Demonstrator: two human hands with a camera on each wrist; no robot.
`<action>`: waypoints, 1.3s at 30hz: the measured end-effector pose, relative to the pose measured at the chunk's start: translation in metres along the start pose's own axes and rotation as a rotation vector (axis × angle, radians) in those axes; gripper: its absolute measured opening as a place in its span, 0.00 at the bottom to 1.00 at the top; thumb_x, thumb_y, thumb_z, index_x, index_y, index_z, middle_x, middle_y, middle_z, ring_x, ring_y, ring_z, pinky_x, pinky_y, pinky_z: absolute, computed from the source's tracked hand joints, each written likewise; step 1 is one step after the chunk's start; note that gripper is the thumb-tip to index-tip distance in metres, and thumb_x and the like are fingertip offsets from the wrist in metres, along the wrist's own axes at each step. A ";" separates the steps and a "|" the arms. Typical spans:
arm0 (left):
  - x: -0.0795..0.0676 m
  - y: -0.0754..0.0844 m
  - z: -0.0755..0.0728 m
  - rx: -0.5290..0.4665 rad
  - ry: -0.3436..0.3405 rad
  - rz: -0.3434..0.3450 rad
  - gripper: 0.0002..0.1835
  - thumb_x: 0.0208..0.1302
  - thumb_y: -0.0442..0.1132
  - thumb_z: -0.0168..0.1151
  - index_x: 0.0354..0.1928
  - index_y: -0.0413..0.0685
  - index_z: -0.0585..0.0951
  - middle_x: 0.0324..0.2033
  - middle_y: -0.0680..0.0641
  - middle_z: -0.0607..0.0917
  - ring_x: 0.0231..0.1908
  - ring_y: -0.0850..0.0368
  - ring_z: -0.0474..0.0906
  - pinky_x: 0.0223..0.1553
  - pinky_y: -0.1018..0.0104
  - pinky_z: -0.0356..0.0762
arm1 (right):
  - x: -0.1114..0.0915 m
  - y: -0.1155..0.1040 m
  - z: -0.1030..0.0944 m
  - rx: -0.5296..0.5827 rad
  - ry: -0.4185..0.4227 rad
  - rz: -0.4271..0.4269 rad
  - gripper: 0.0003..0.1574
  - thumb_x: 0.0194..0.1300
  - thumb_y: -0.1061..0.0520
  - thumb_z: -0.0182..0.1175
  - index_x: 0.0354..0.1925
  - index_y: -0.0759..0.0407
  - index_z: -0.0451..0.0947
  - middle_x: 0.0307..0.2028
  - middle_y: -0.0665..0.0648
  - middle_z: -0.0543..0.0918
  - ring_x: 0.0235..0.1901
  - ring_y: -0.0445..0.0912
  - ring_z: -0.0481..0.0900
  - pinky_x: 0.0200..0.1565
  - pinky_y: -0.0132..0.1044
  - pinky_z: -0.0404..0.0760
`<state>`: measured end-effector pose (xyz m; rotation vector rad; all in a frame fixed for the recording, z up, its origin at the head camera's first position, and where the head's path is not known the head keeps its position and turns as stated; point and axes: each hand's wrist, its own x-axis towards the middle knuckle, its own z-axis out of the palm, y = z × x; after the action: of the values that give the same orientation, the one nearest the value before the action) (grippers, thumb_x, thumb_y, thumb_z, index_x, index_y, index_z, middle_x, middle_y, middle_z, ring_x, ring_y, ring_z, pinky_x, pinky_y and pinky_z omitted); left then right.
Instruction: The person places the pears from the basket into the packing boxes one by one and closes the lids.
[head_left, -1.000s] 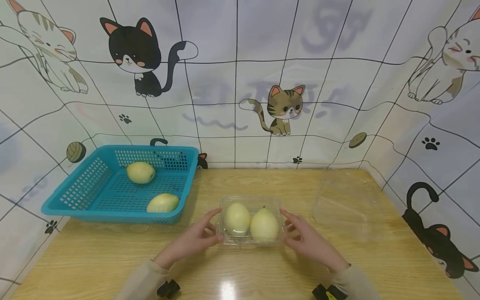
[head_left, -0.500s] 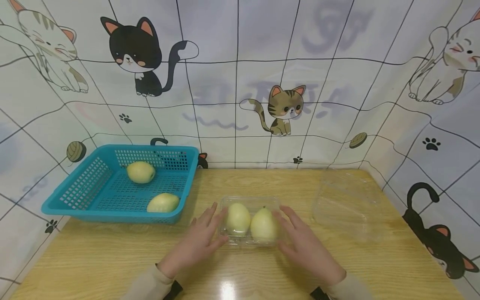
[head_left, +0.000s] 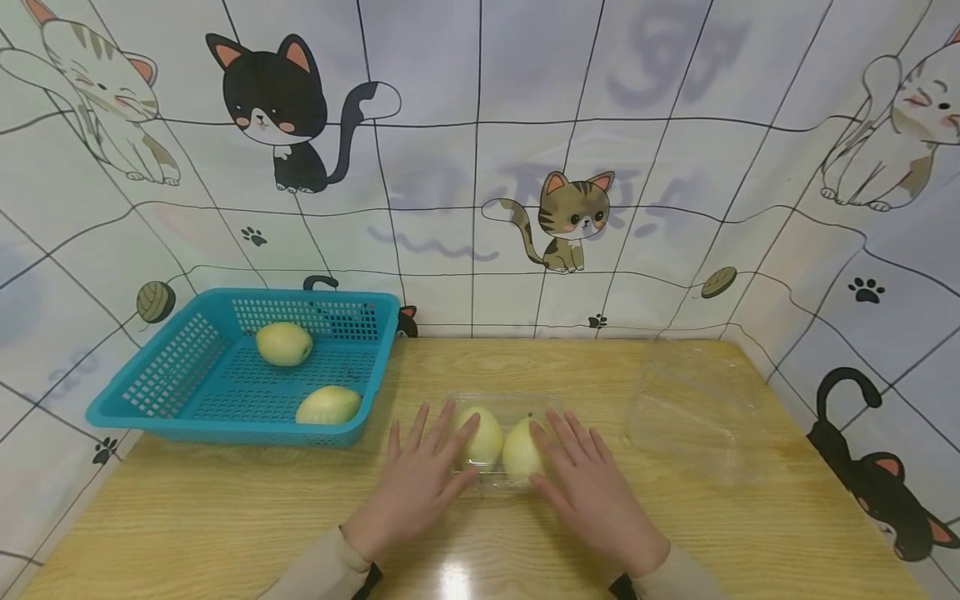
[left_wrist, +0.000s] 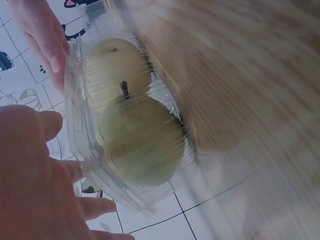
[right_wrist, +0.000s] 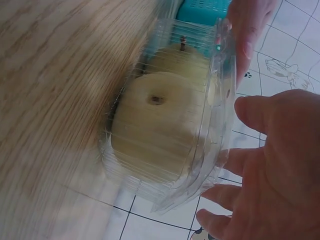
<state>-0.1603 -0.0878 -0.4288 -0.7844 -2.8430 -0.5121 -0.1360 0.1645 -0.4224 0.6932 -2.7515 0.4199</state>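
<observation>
A clear plastic clamshell box (head_left: 498,402) sits at the middle of the table, its lid down over two pale yellow-green pears (head_left: 522,457). Fingers spread, my left hand (head_left: 415,485) lies over the box's left side. My right hand (head_left: 596,493) mirrors it over the right side, fingers straight and slightly apart. In the left wrist view the fingertips are at the box's rim (left_wrist: 79,117), and a pear (left_wrist: 142,142) shows its stem through the ridged wall. From the right wrist view, the other pear (right_wrist: 155,120) lies behind the clear plastic, close to my thumb and fingers.
A blue perforated basket (head_left: 112,408) stands at the back left with two more pears (head_left: 283,344) inside. Another clear plastic box (head_left: 697,417) lies at the back right of the wooden table (head_left: 187,517). Behind is a cat-patterned cloth (head_left: 435,167).
Both hands have let go of the box's sides, risen and moved inward, and now lie flat over the lid's left and right parts. The box has stayed in place.
</observation>
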 end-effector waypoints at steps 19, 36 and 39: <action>0.008 0.004 0.005 0.045 -0.029 -0.010 0.34 0.72 0.62 0.43 0.74 0.59 0.59 0.73 0.42 0.53 0.70 0.33 0.44 0.63 0.29 0.38 | 0.007 0.002 0.002 -0.067 -0.070 0.057 0.39 0.73 0.38 0.47 0.72 0.57 0.59 0.71 0.67 0.57 0.70 0.60 0.53 0.66 0.62 0.48; 0.020 0.006 0.006 0.027 -0.042 -0.001 0.37 0.71 0.60 0.47 0.74 0.48 0.58 0.72 0.33 0.48 0.72 0.40 0.43 0.64 0.31 0.38 | 0.020 0.007 0.003 -0.051 -0.092 0.046 0.40 0.73 0.39 0.49 0.71 0.62 0.60 0.70 0.70 0.58 0.69 0.61 0.55 0.66 0.60 0.52; 0.024 0.005 0.006 0.021 -0.054 -0.004 0.38 0.71 0.60 0.48 0.74 0.47 0.57 0.72 0.33 0.49 0.72 0.41 0.43 0.63 0.30 0.38 | 0.022 0.008 0.003 -0.044 -0.096 0.050 0.40 0.73 0.39 0.49 0.71 0.62 0.60 0.70 0.69 0.57 0.69 0.60 0.55 0.66 0.60 0.52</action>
<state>-0.1784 -0.0708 -0.4274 -0.8015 -2.8947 -0.4676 -0.1595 0.1609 -0.4200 0.6507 -2.8639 0.3439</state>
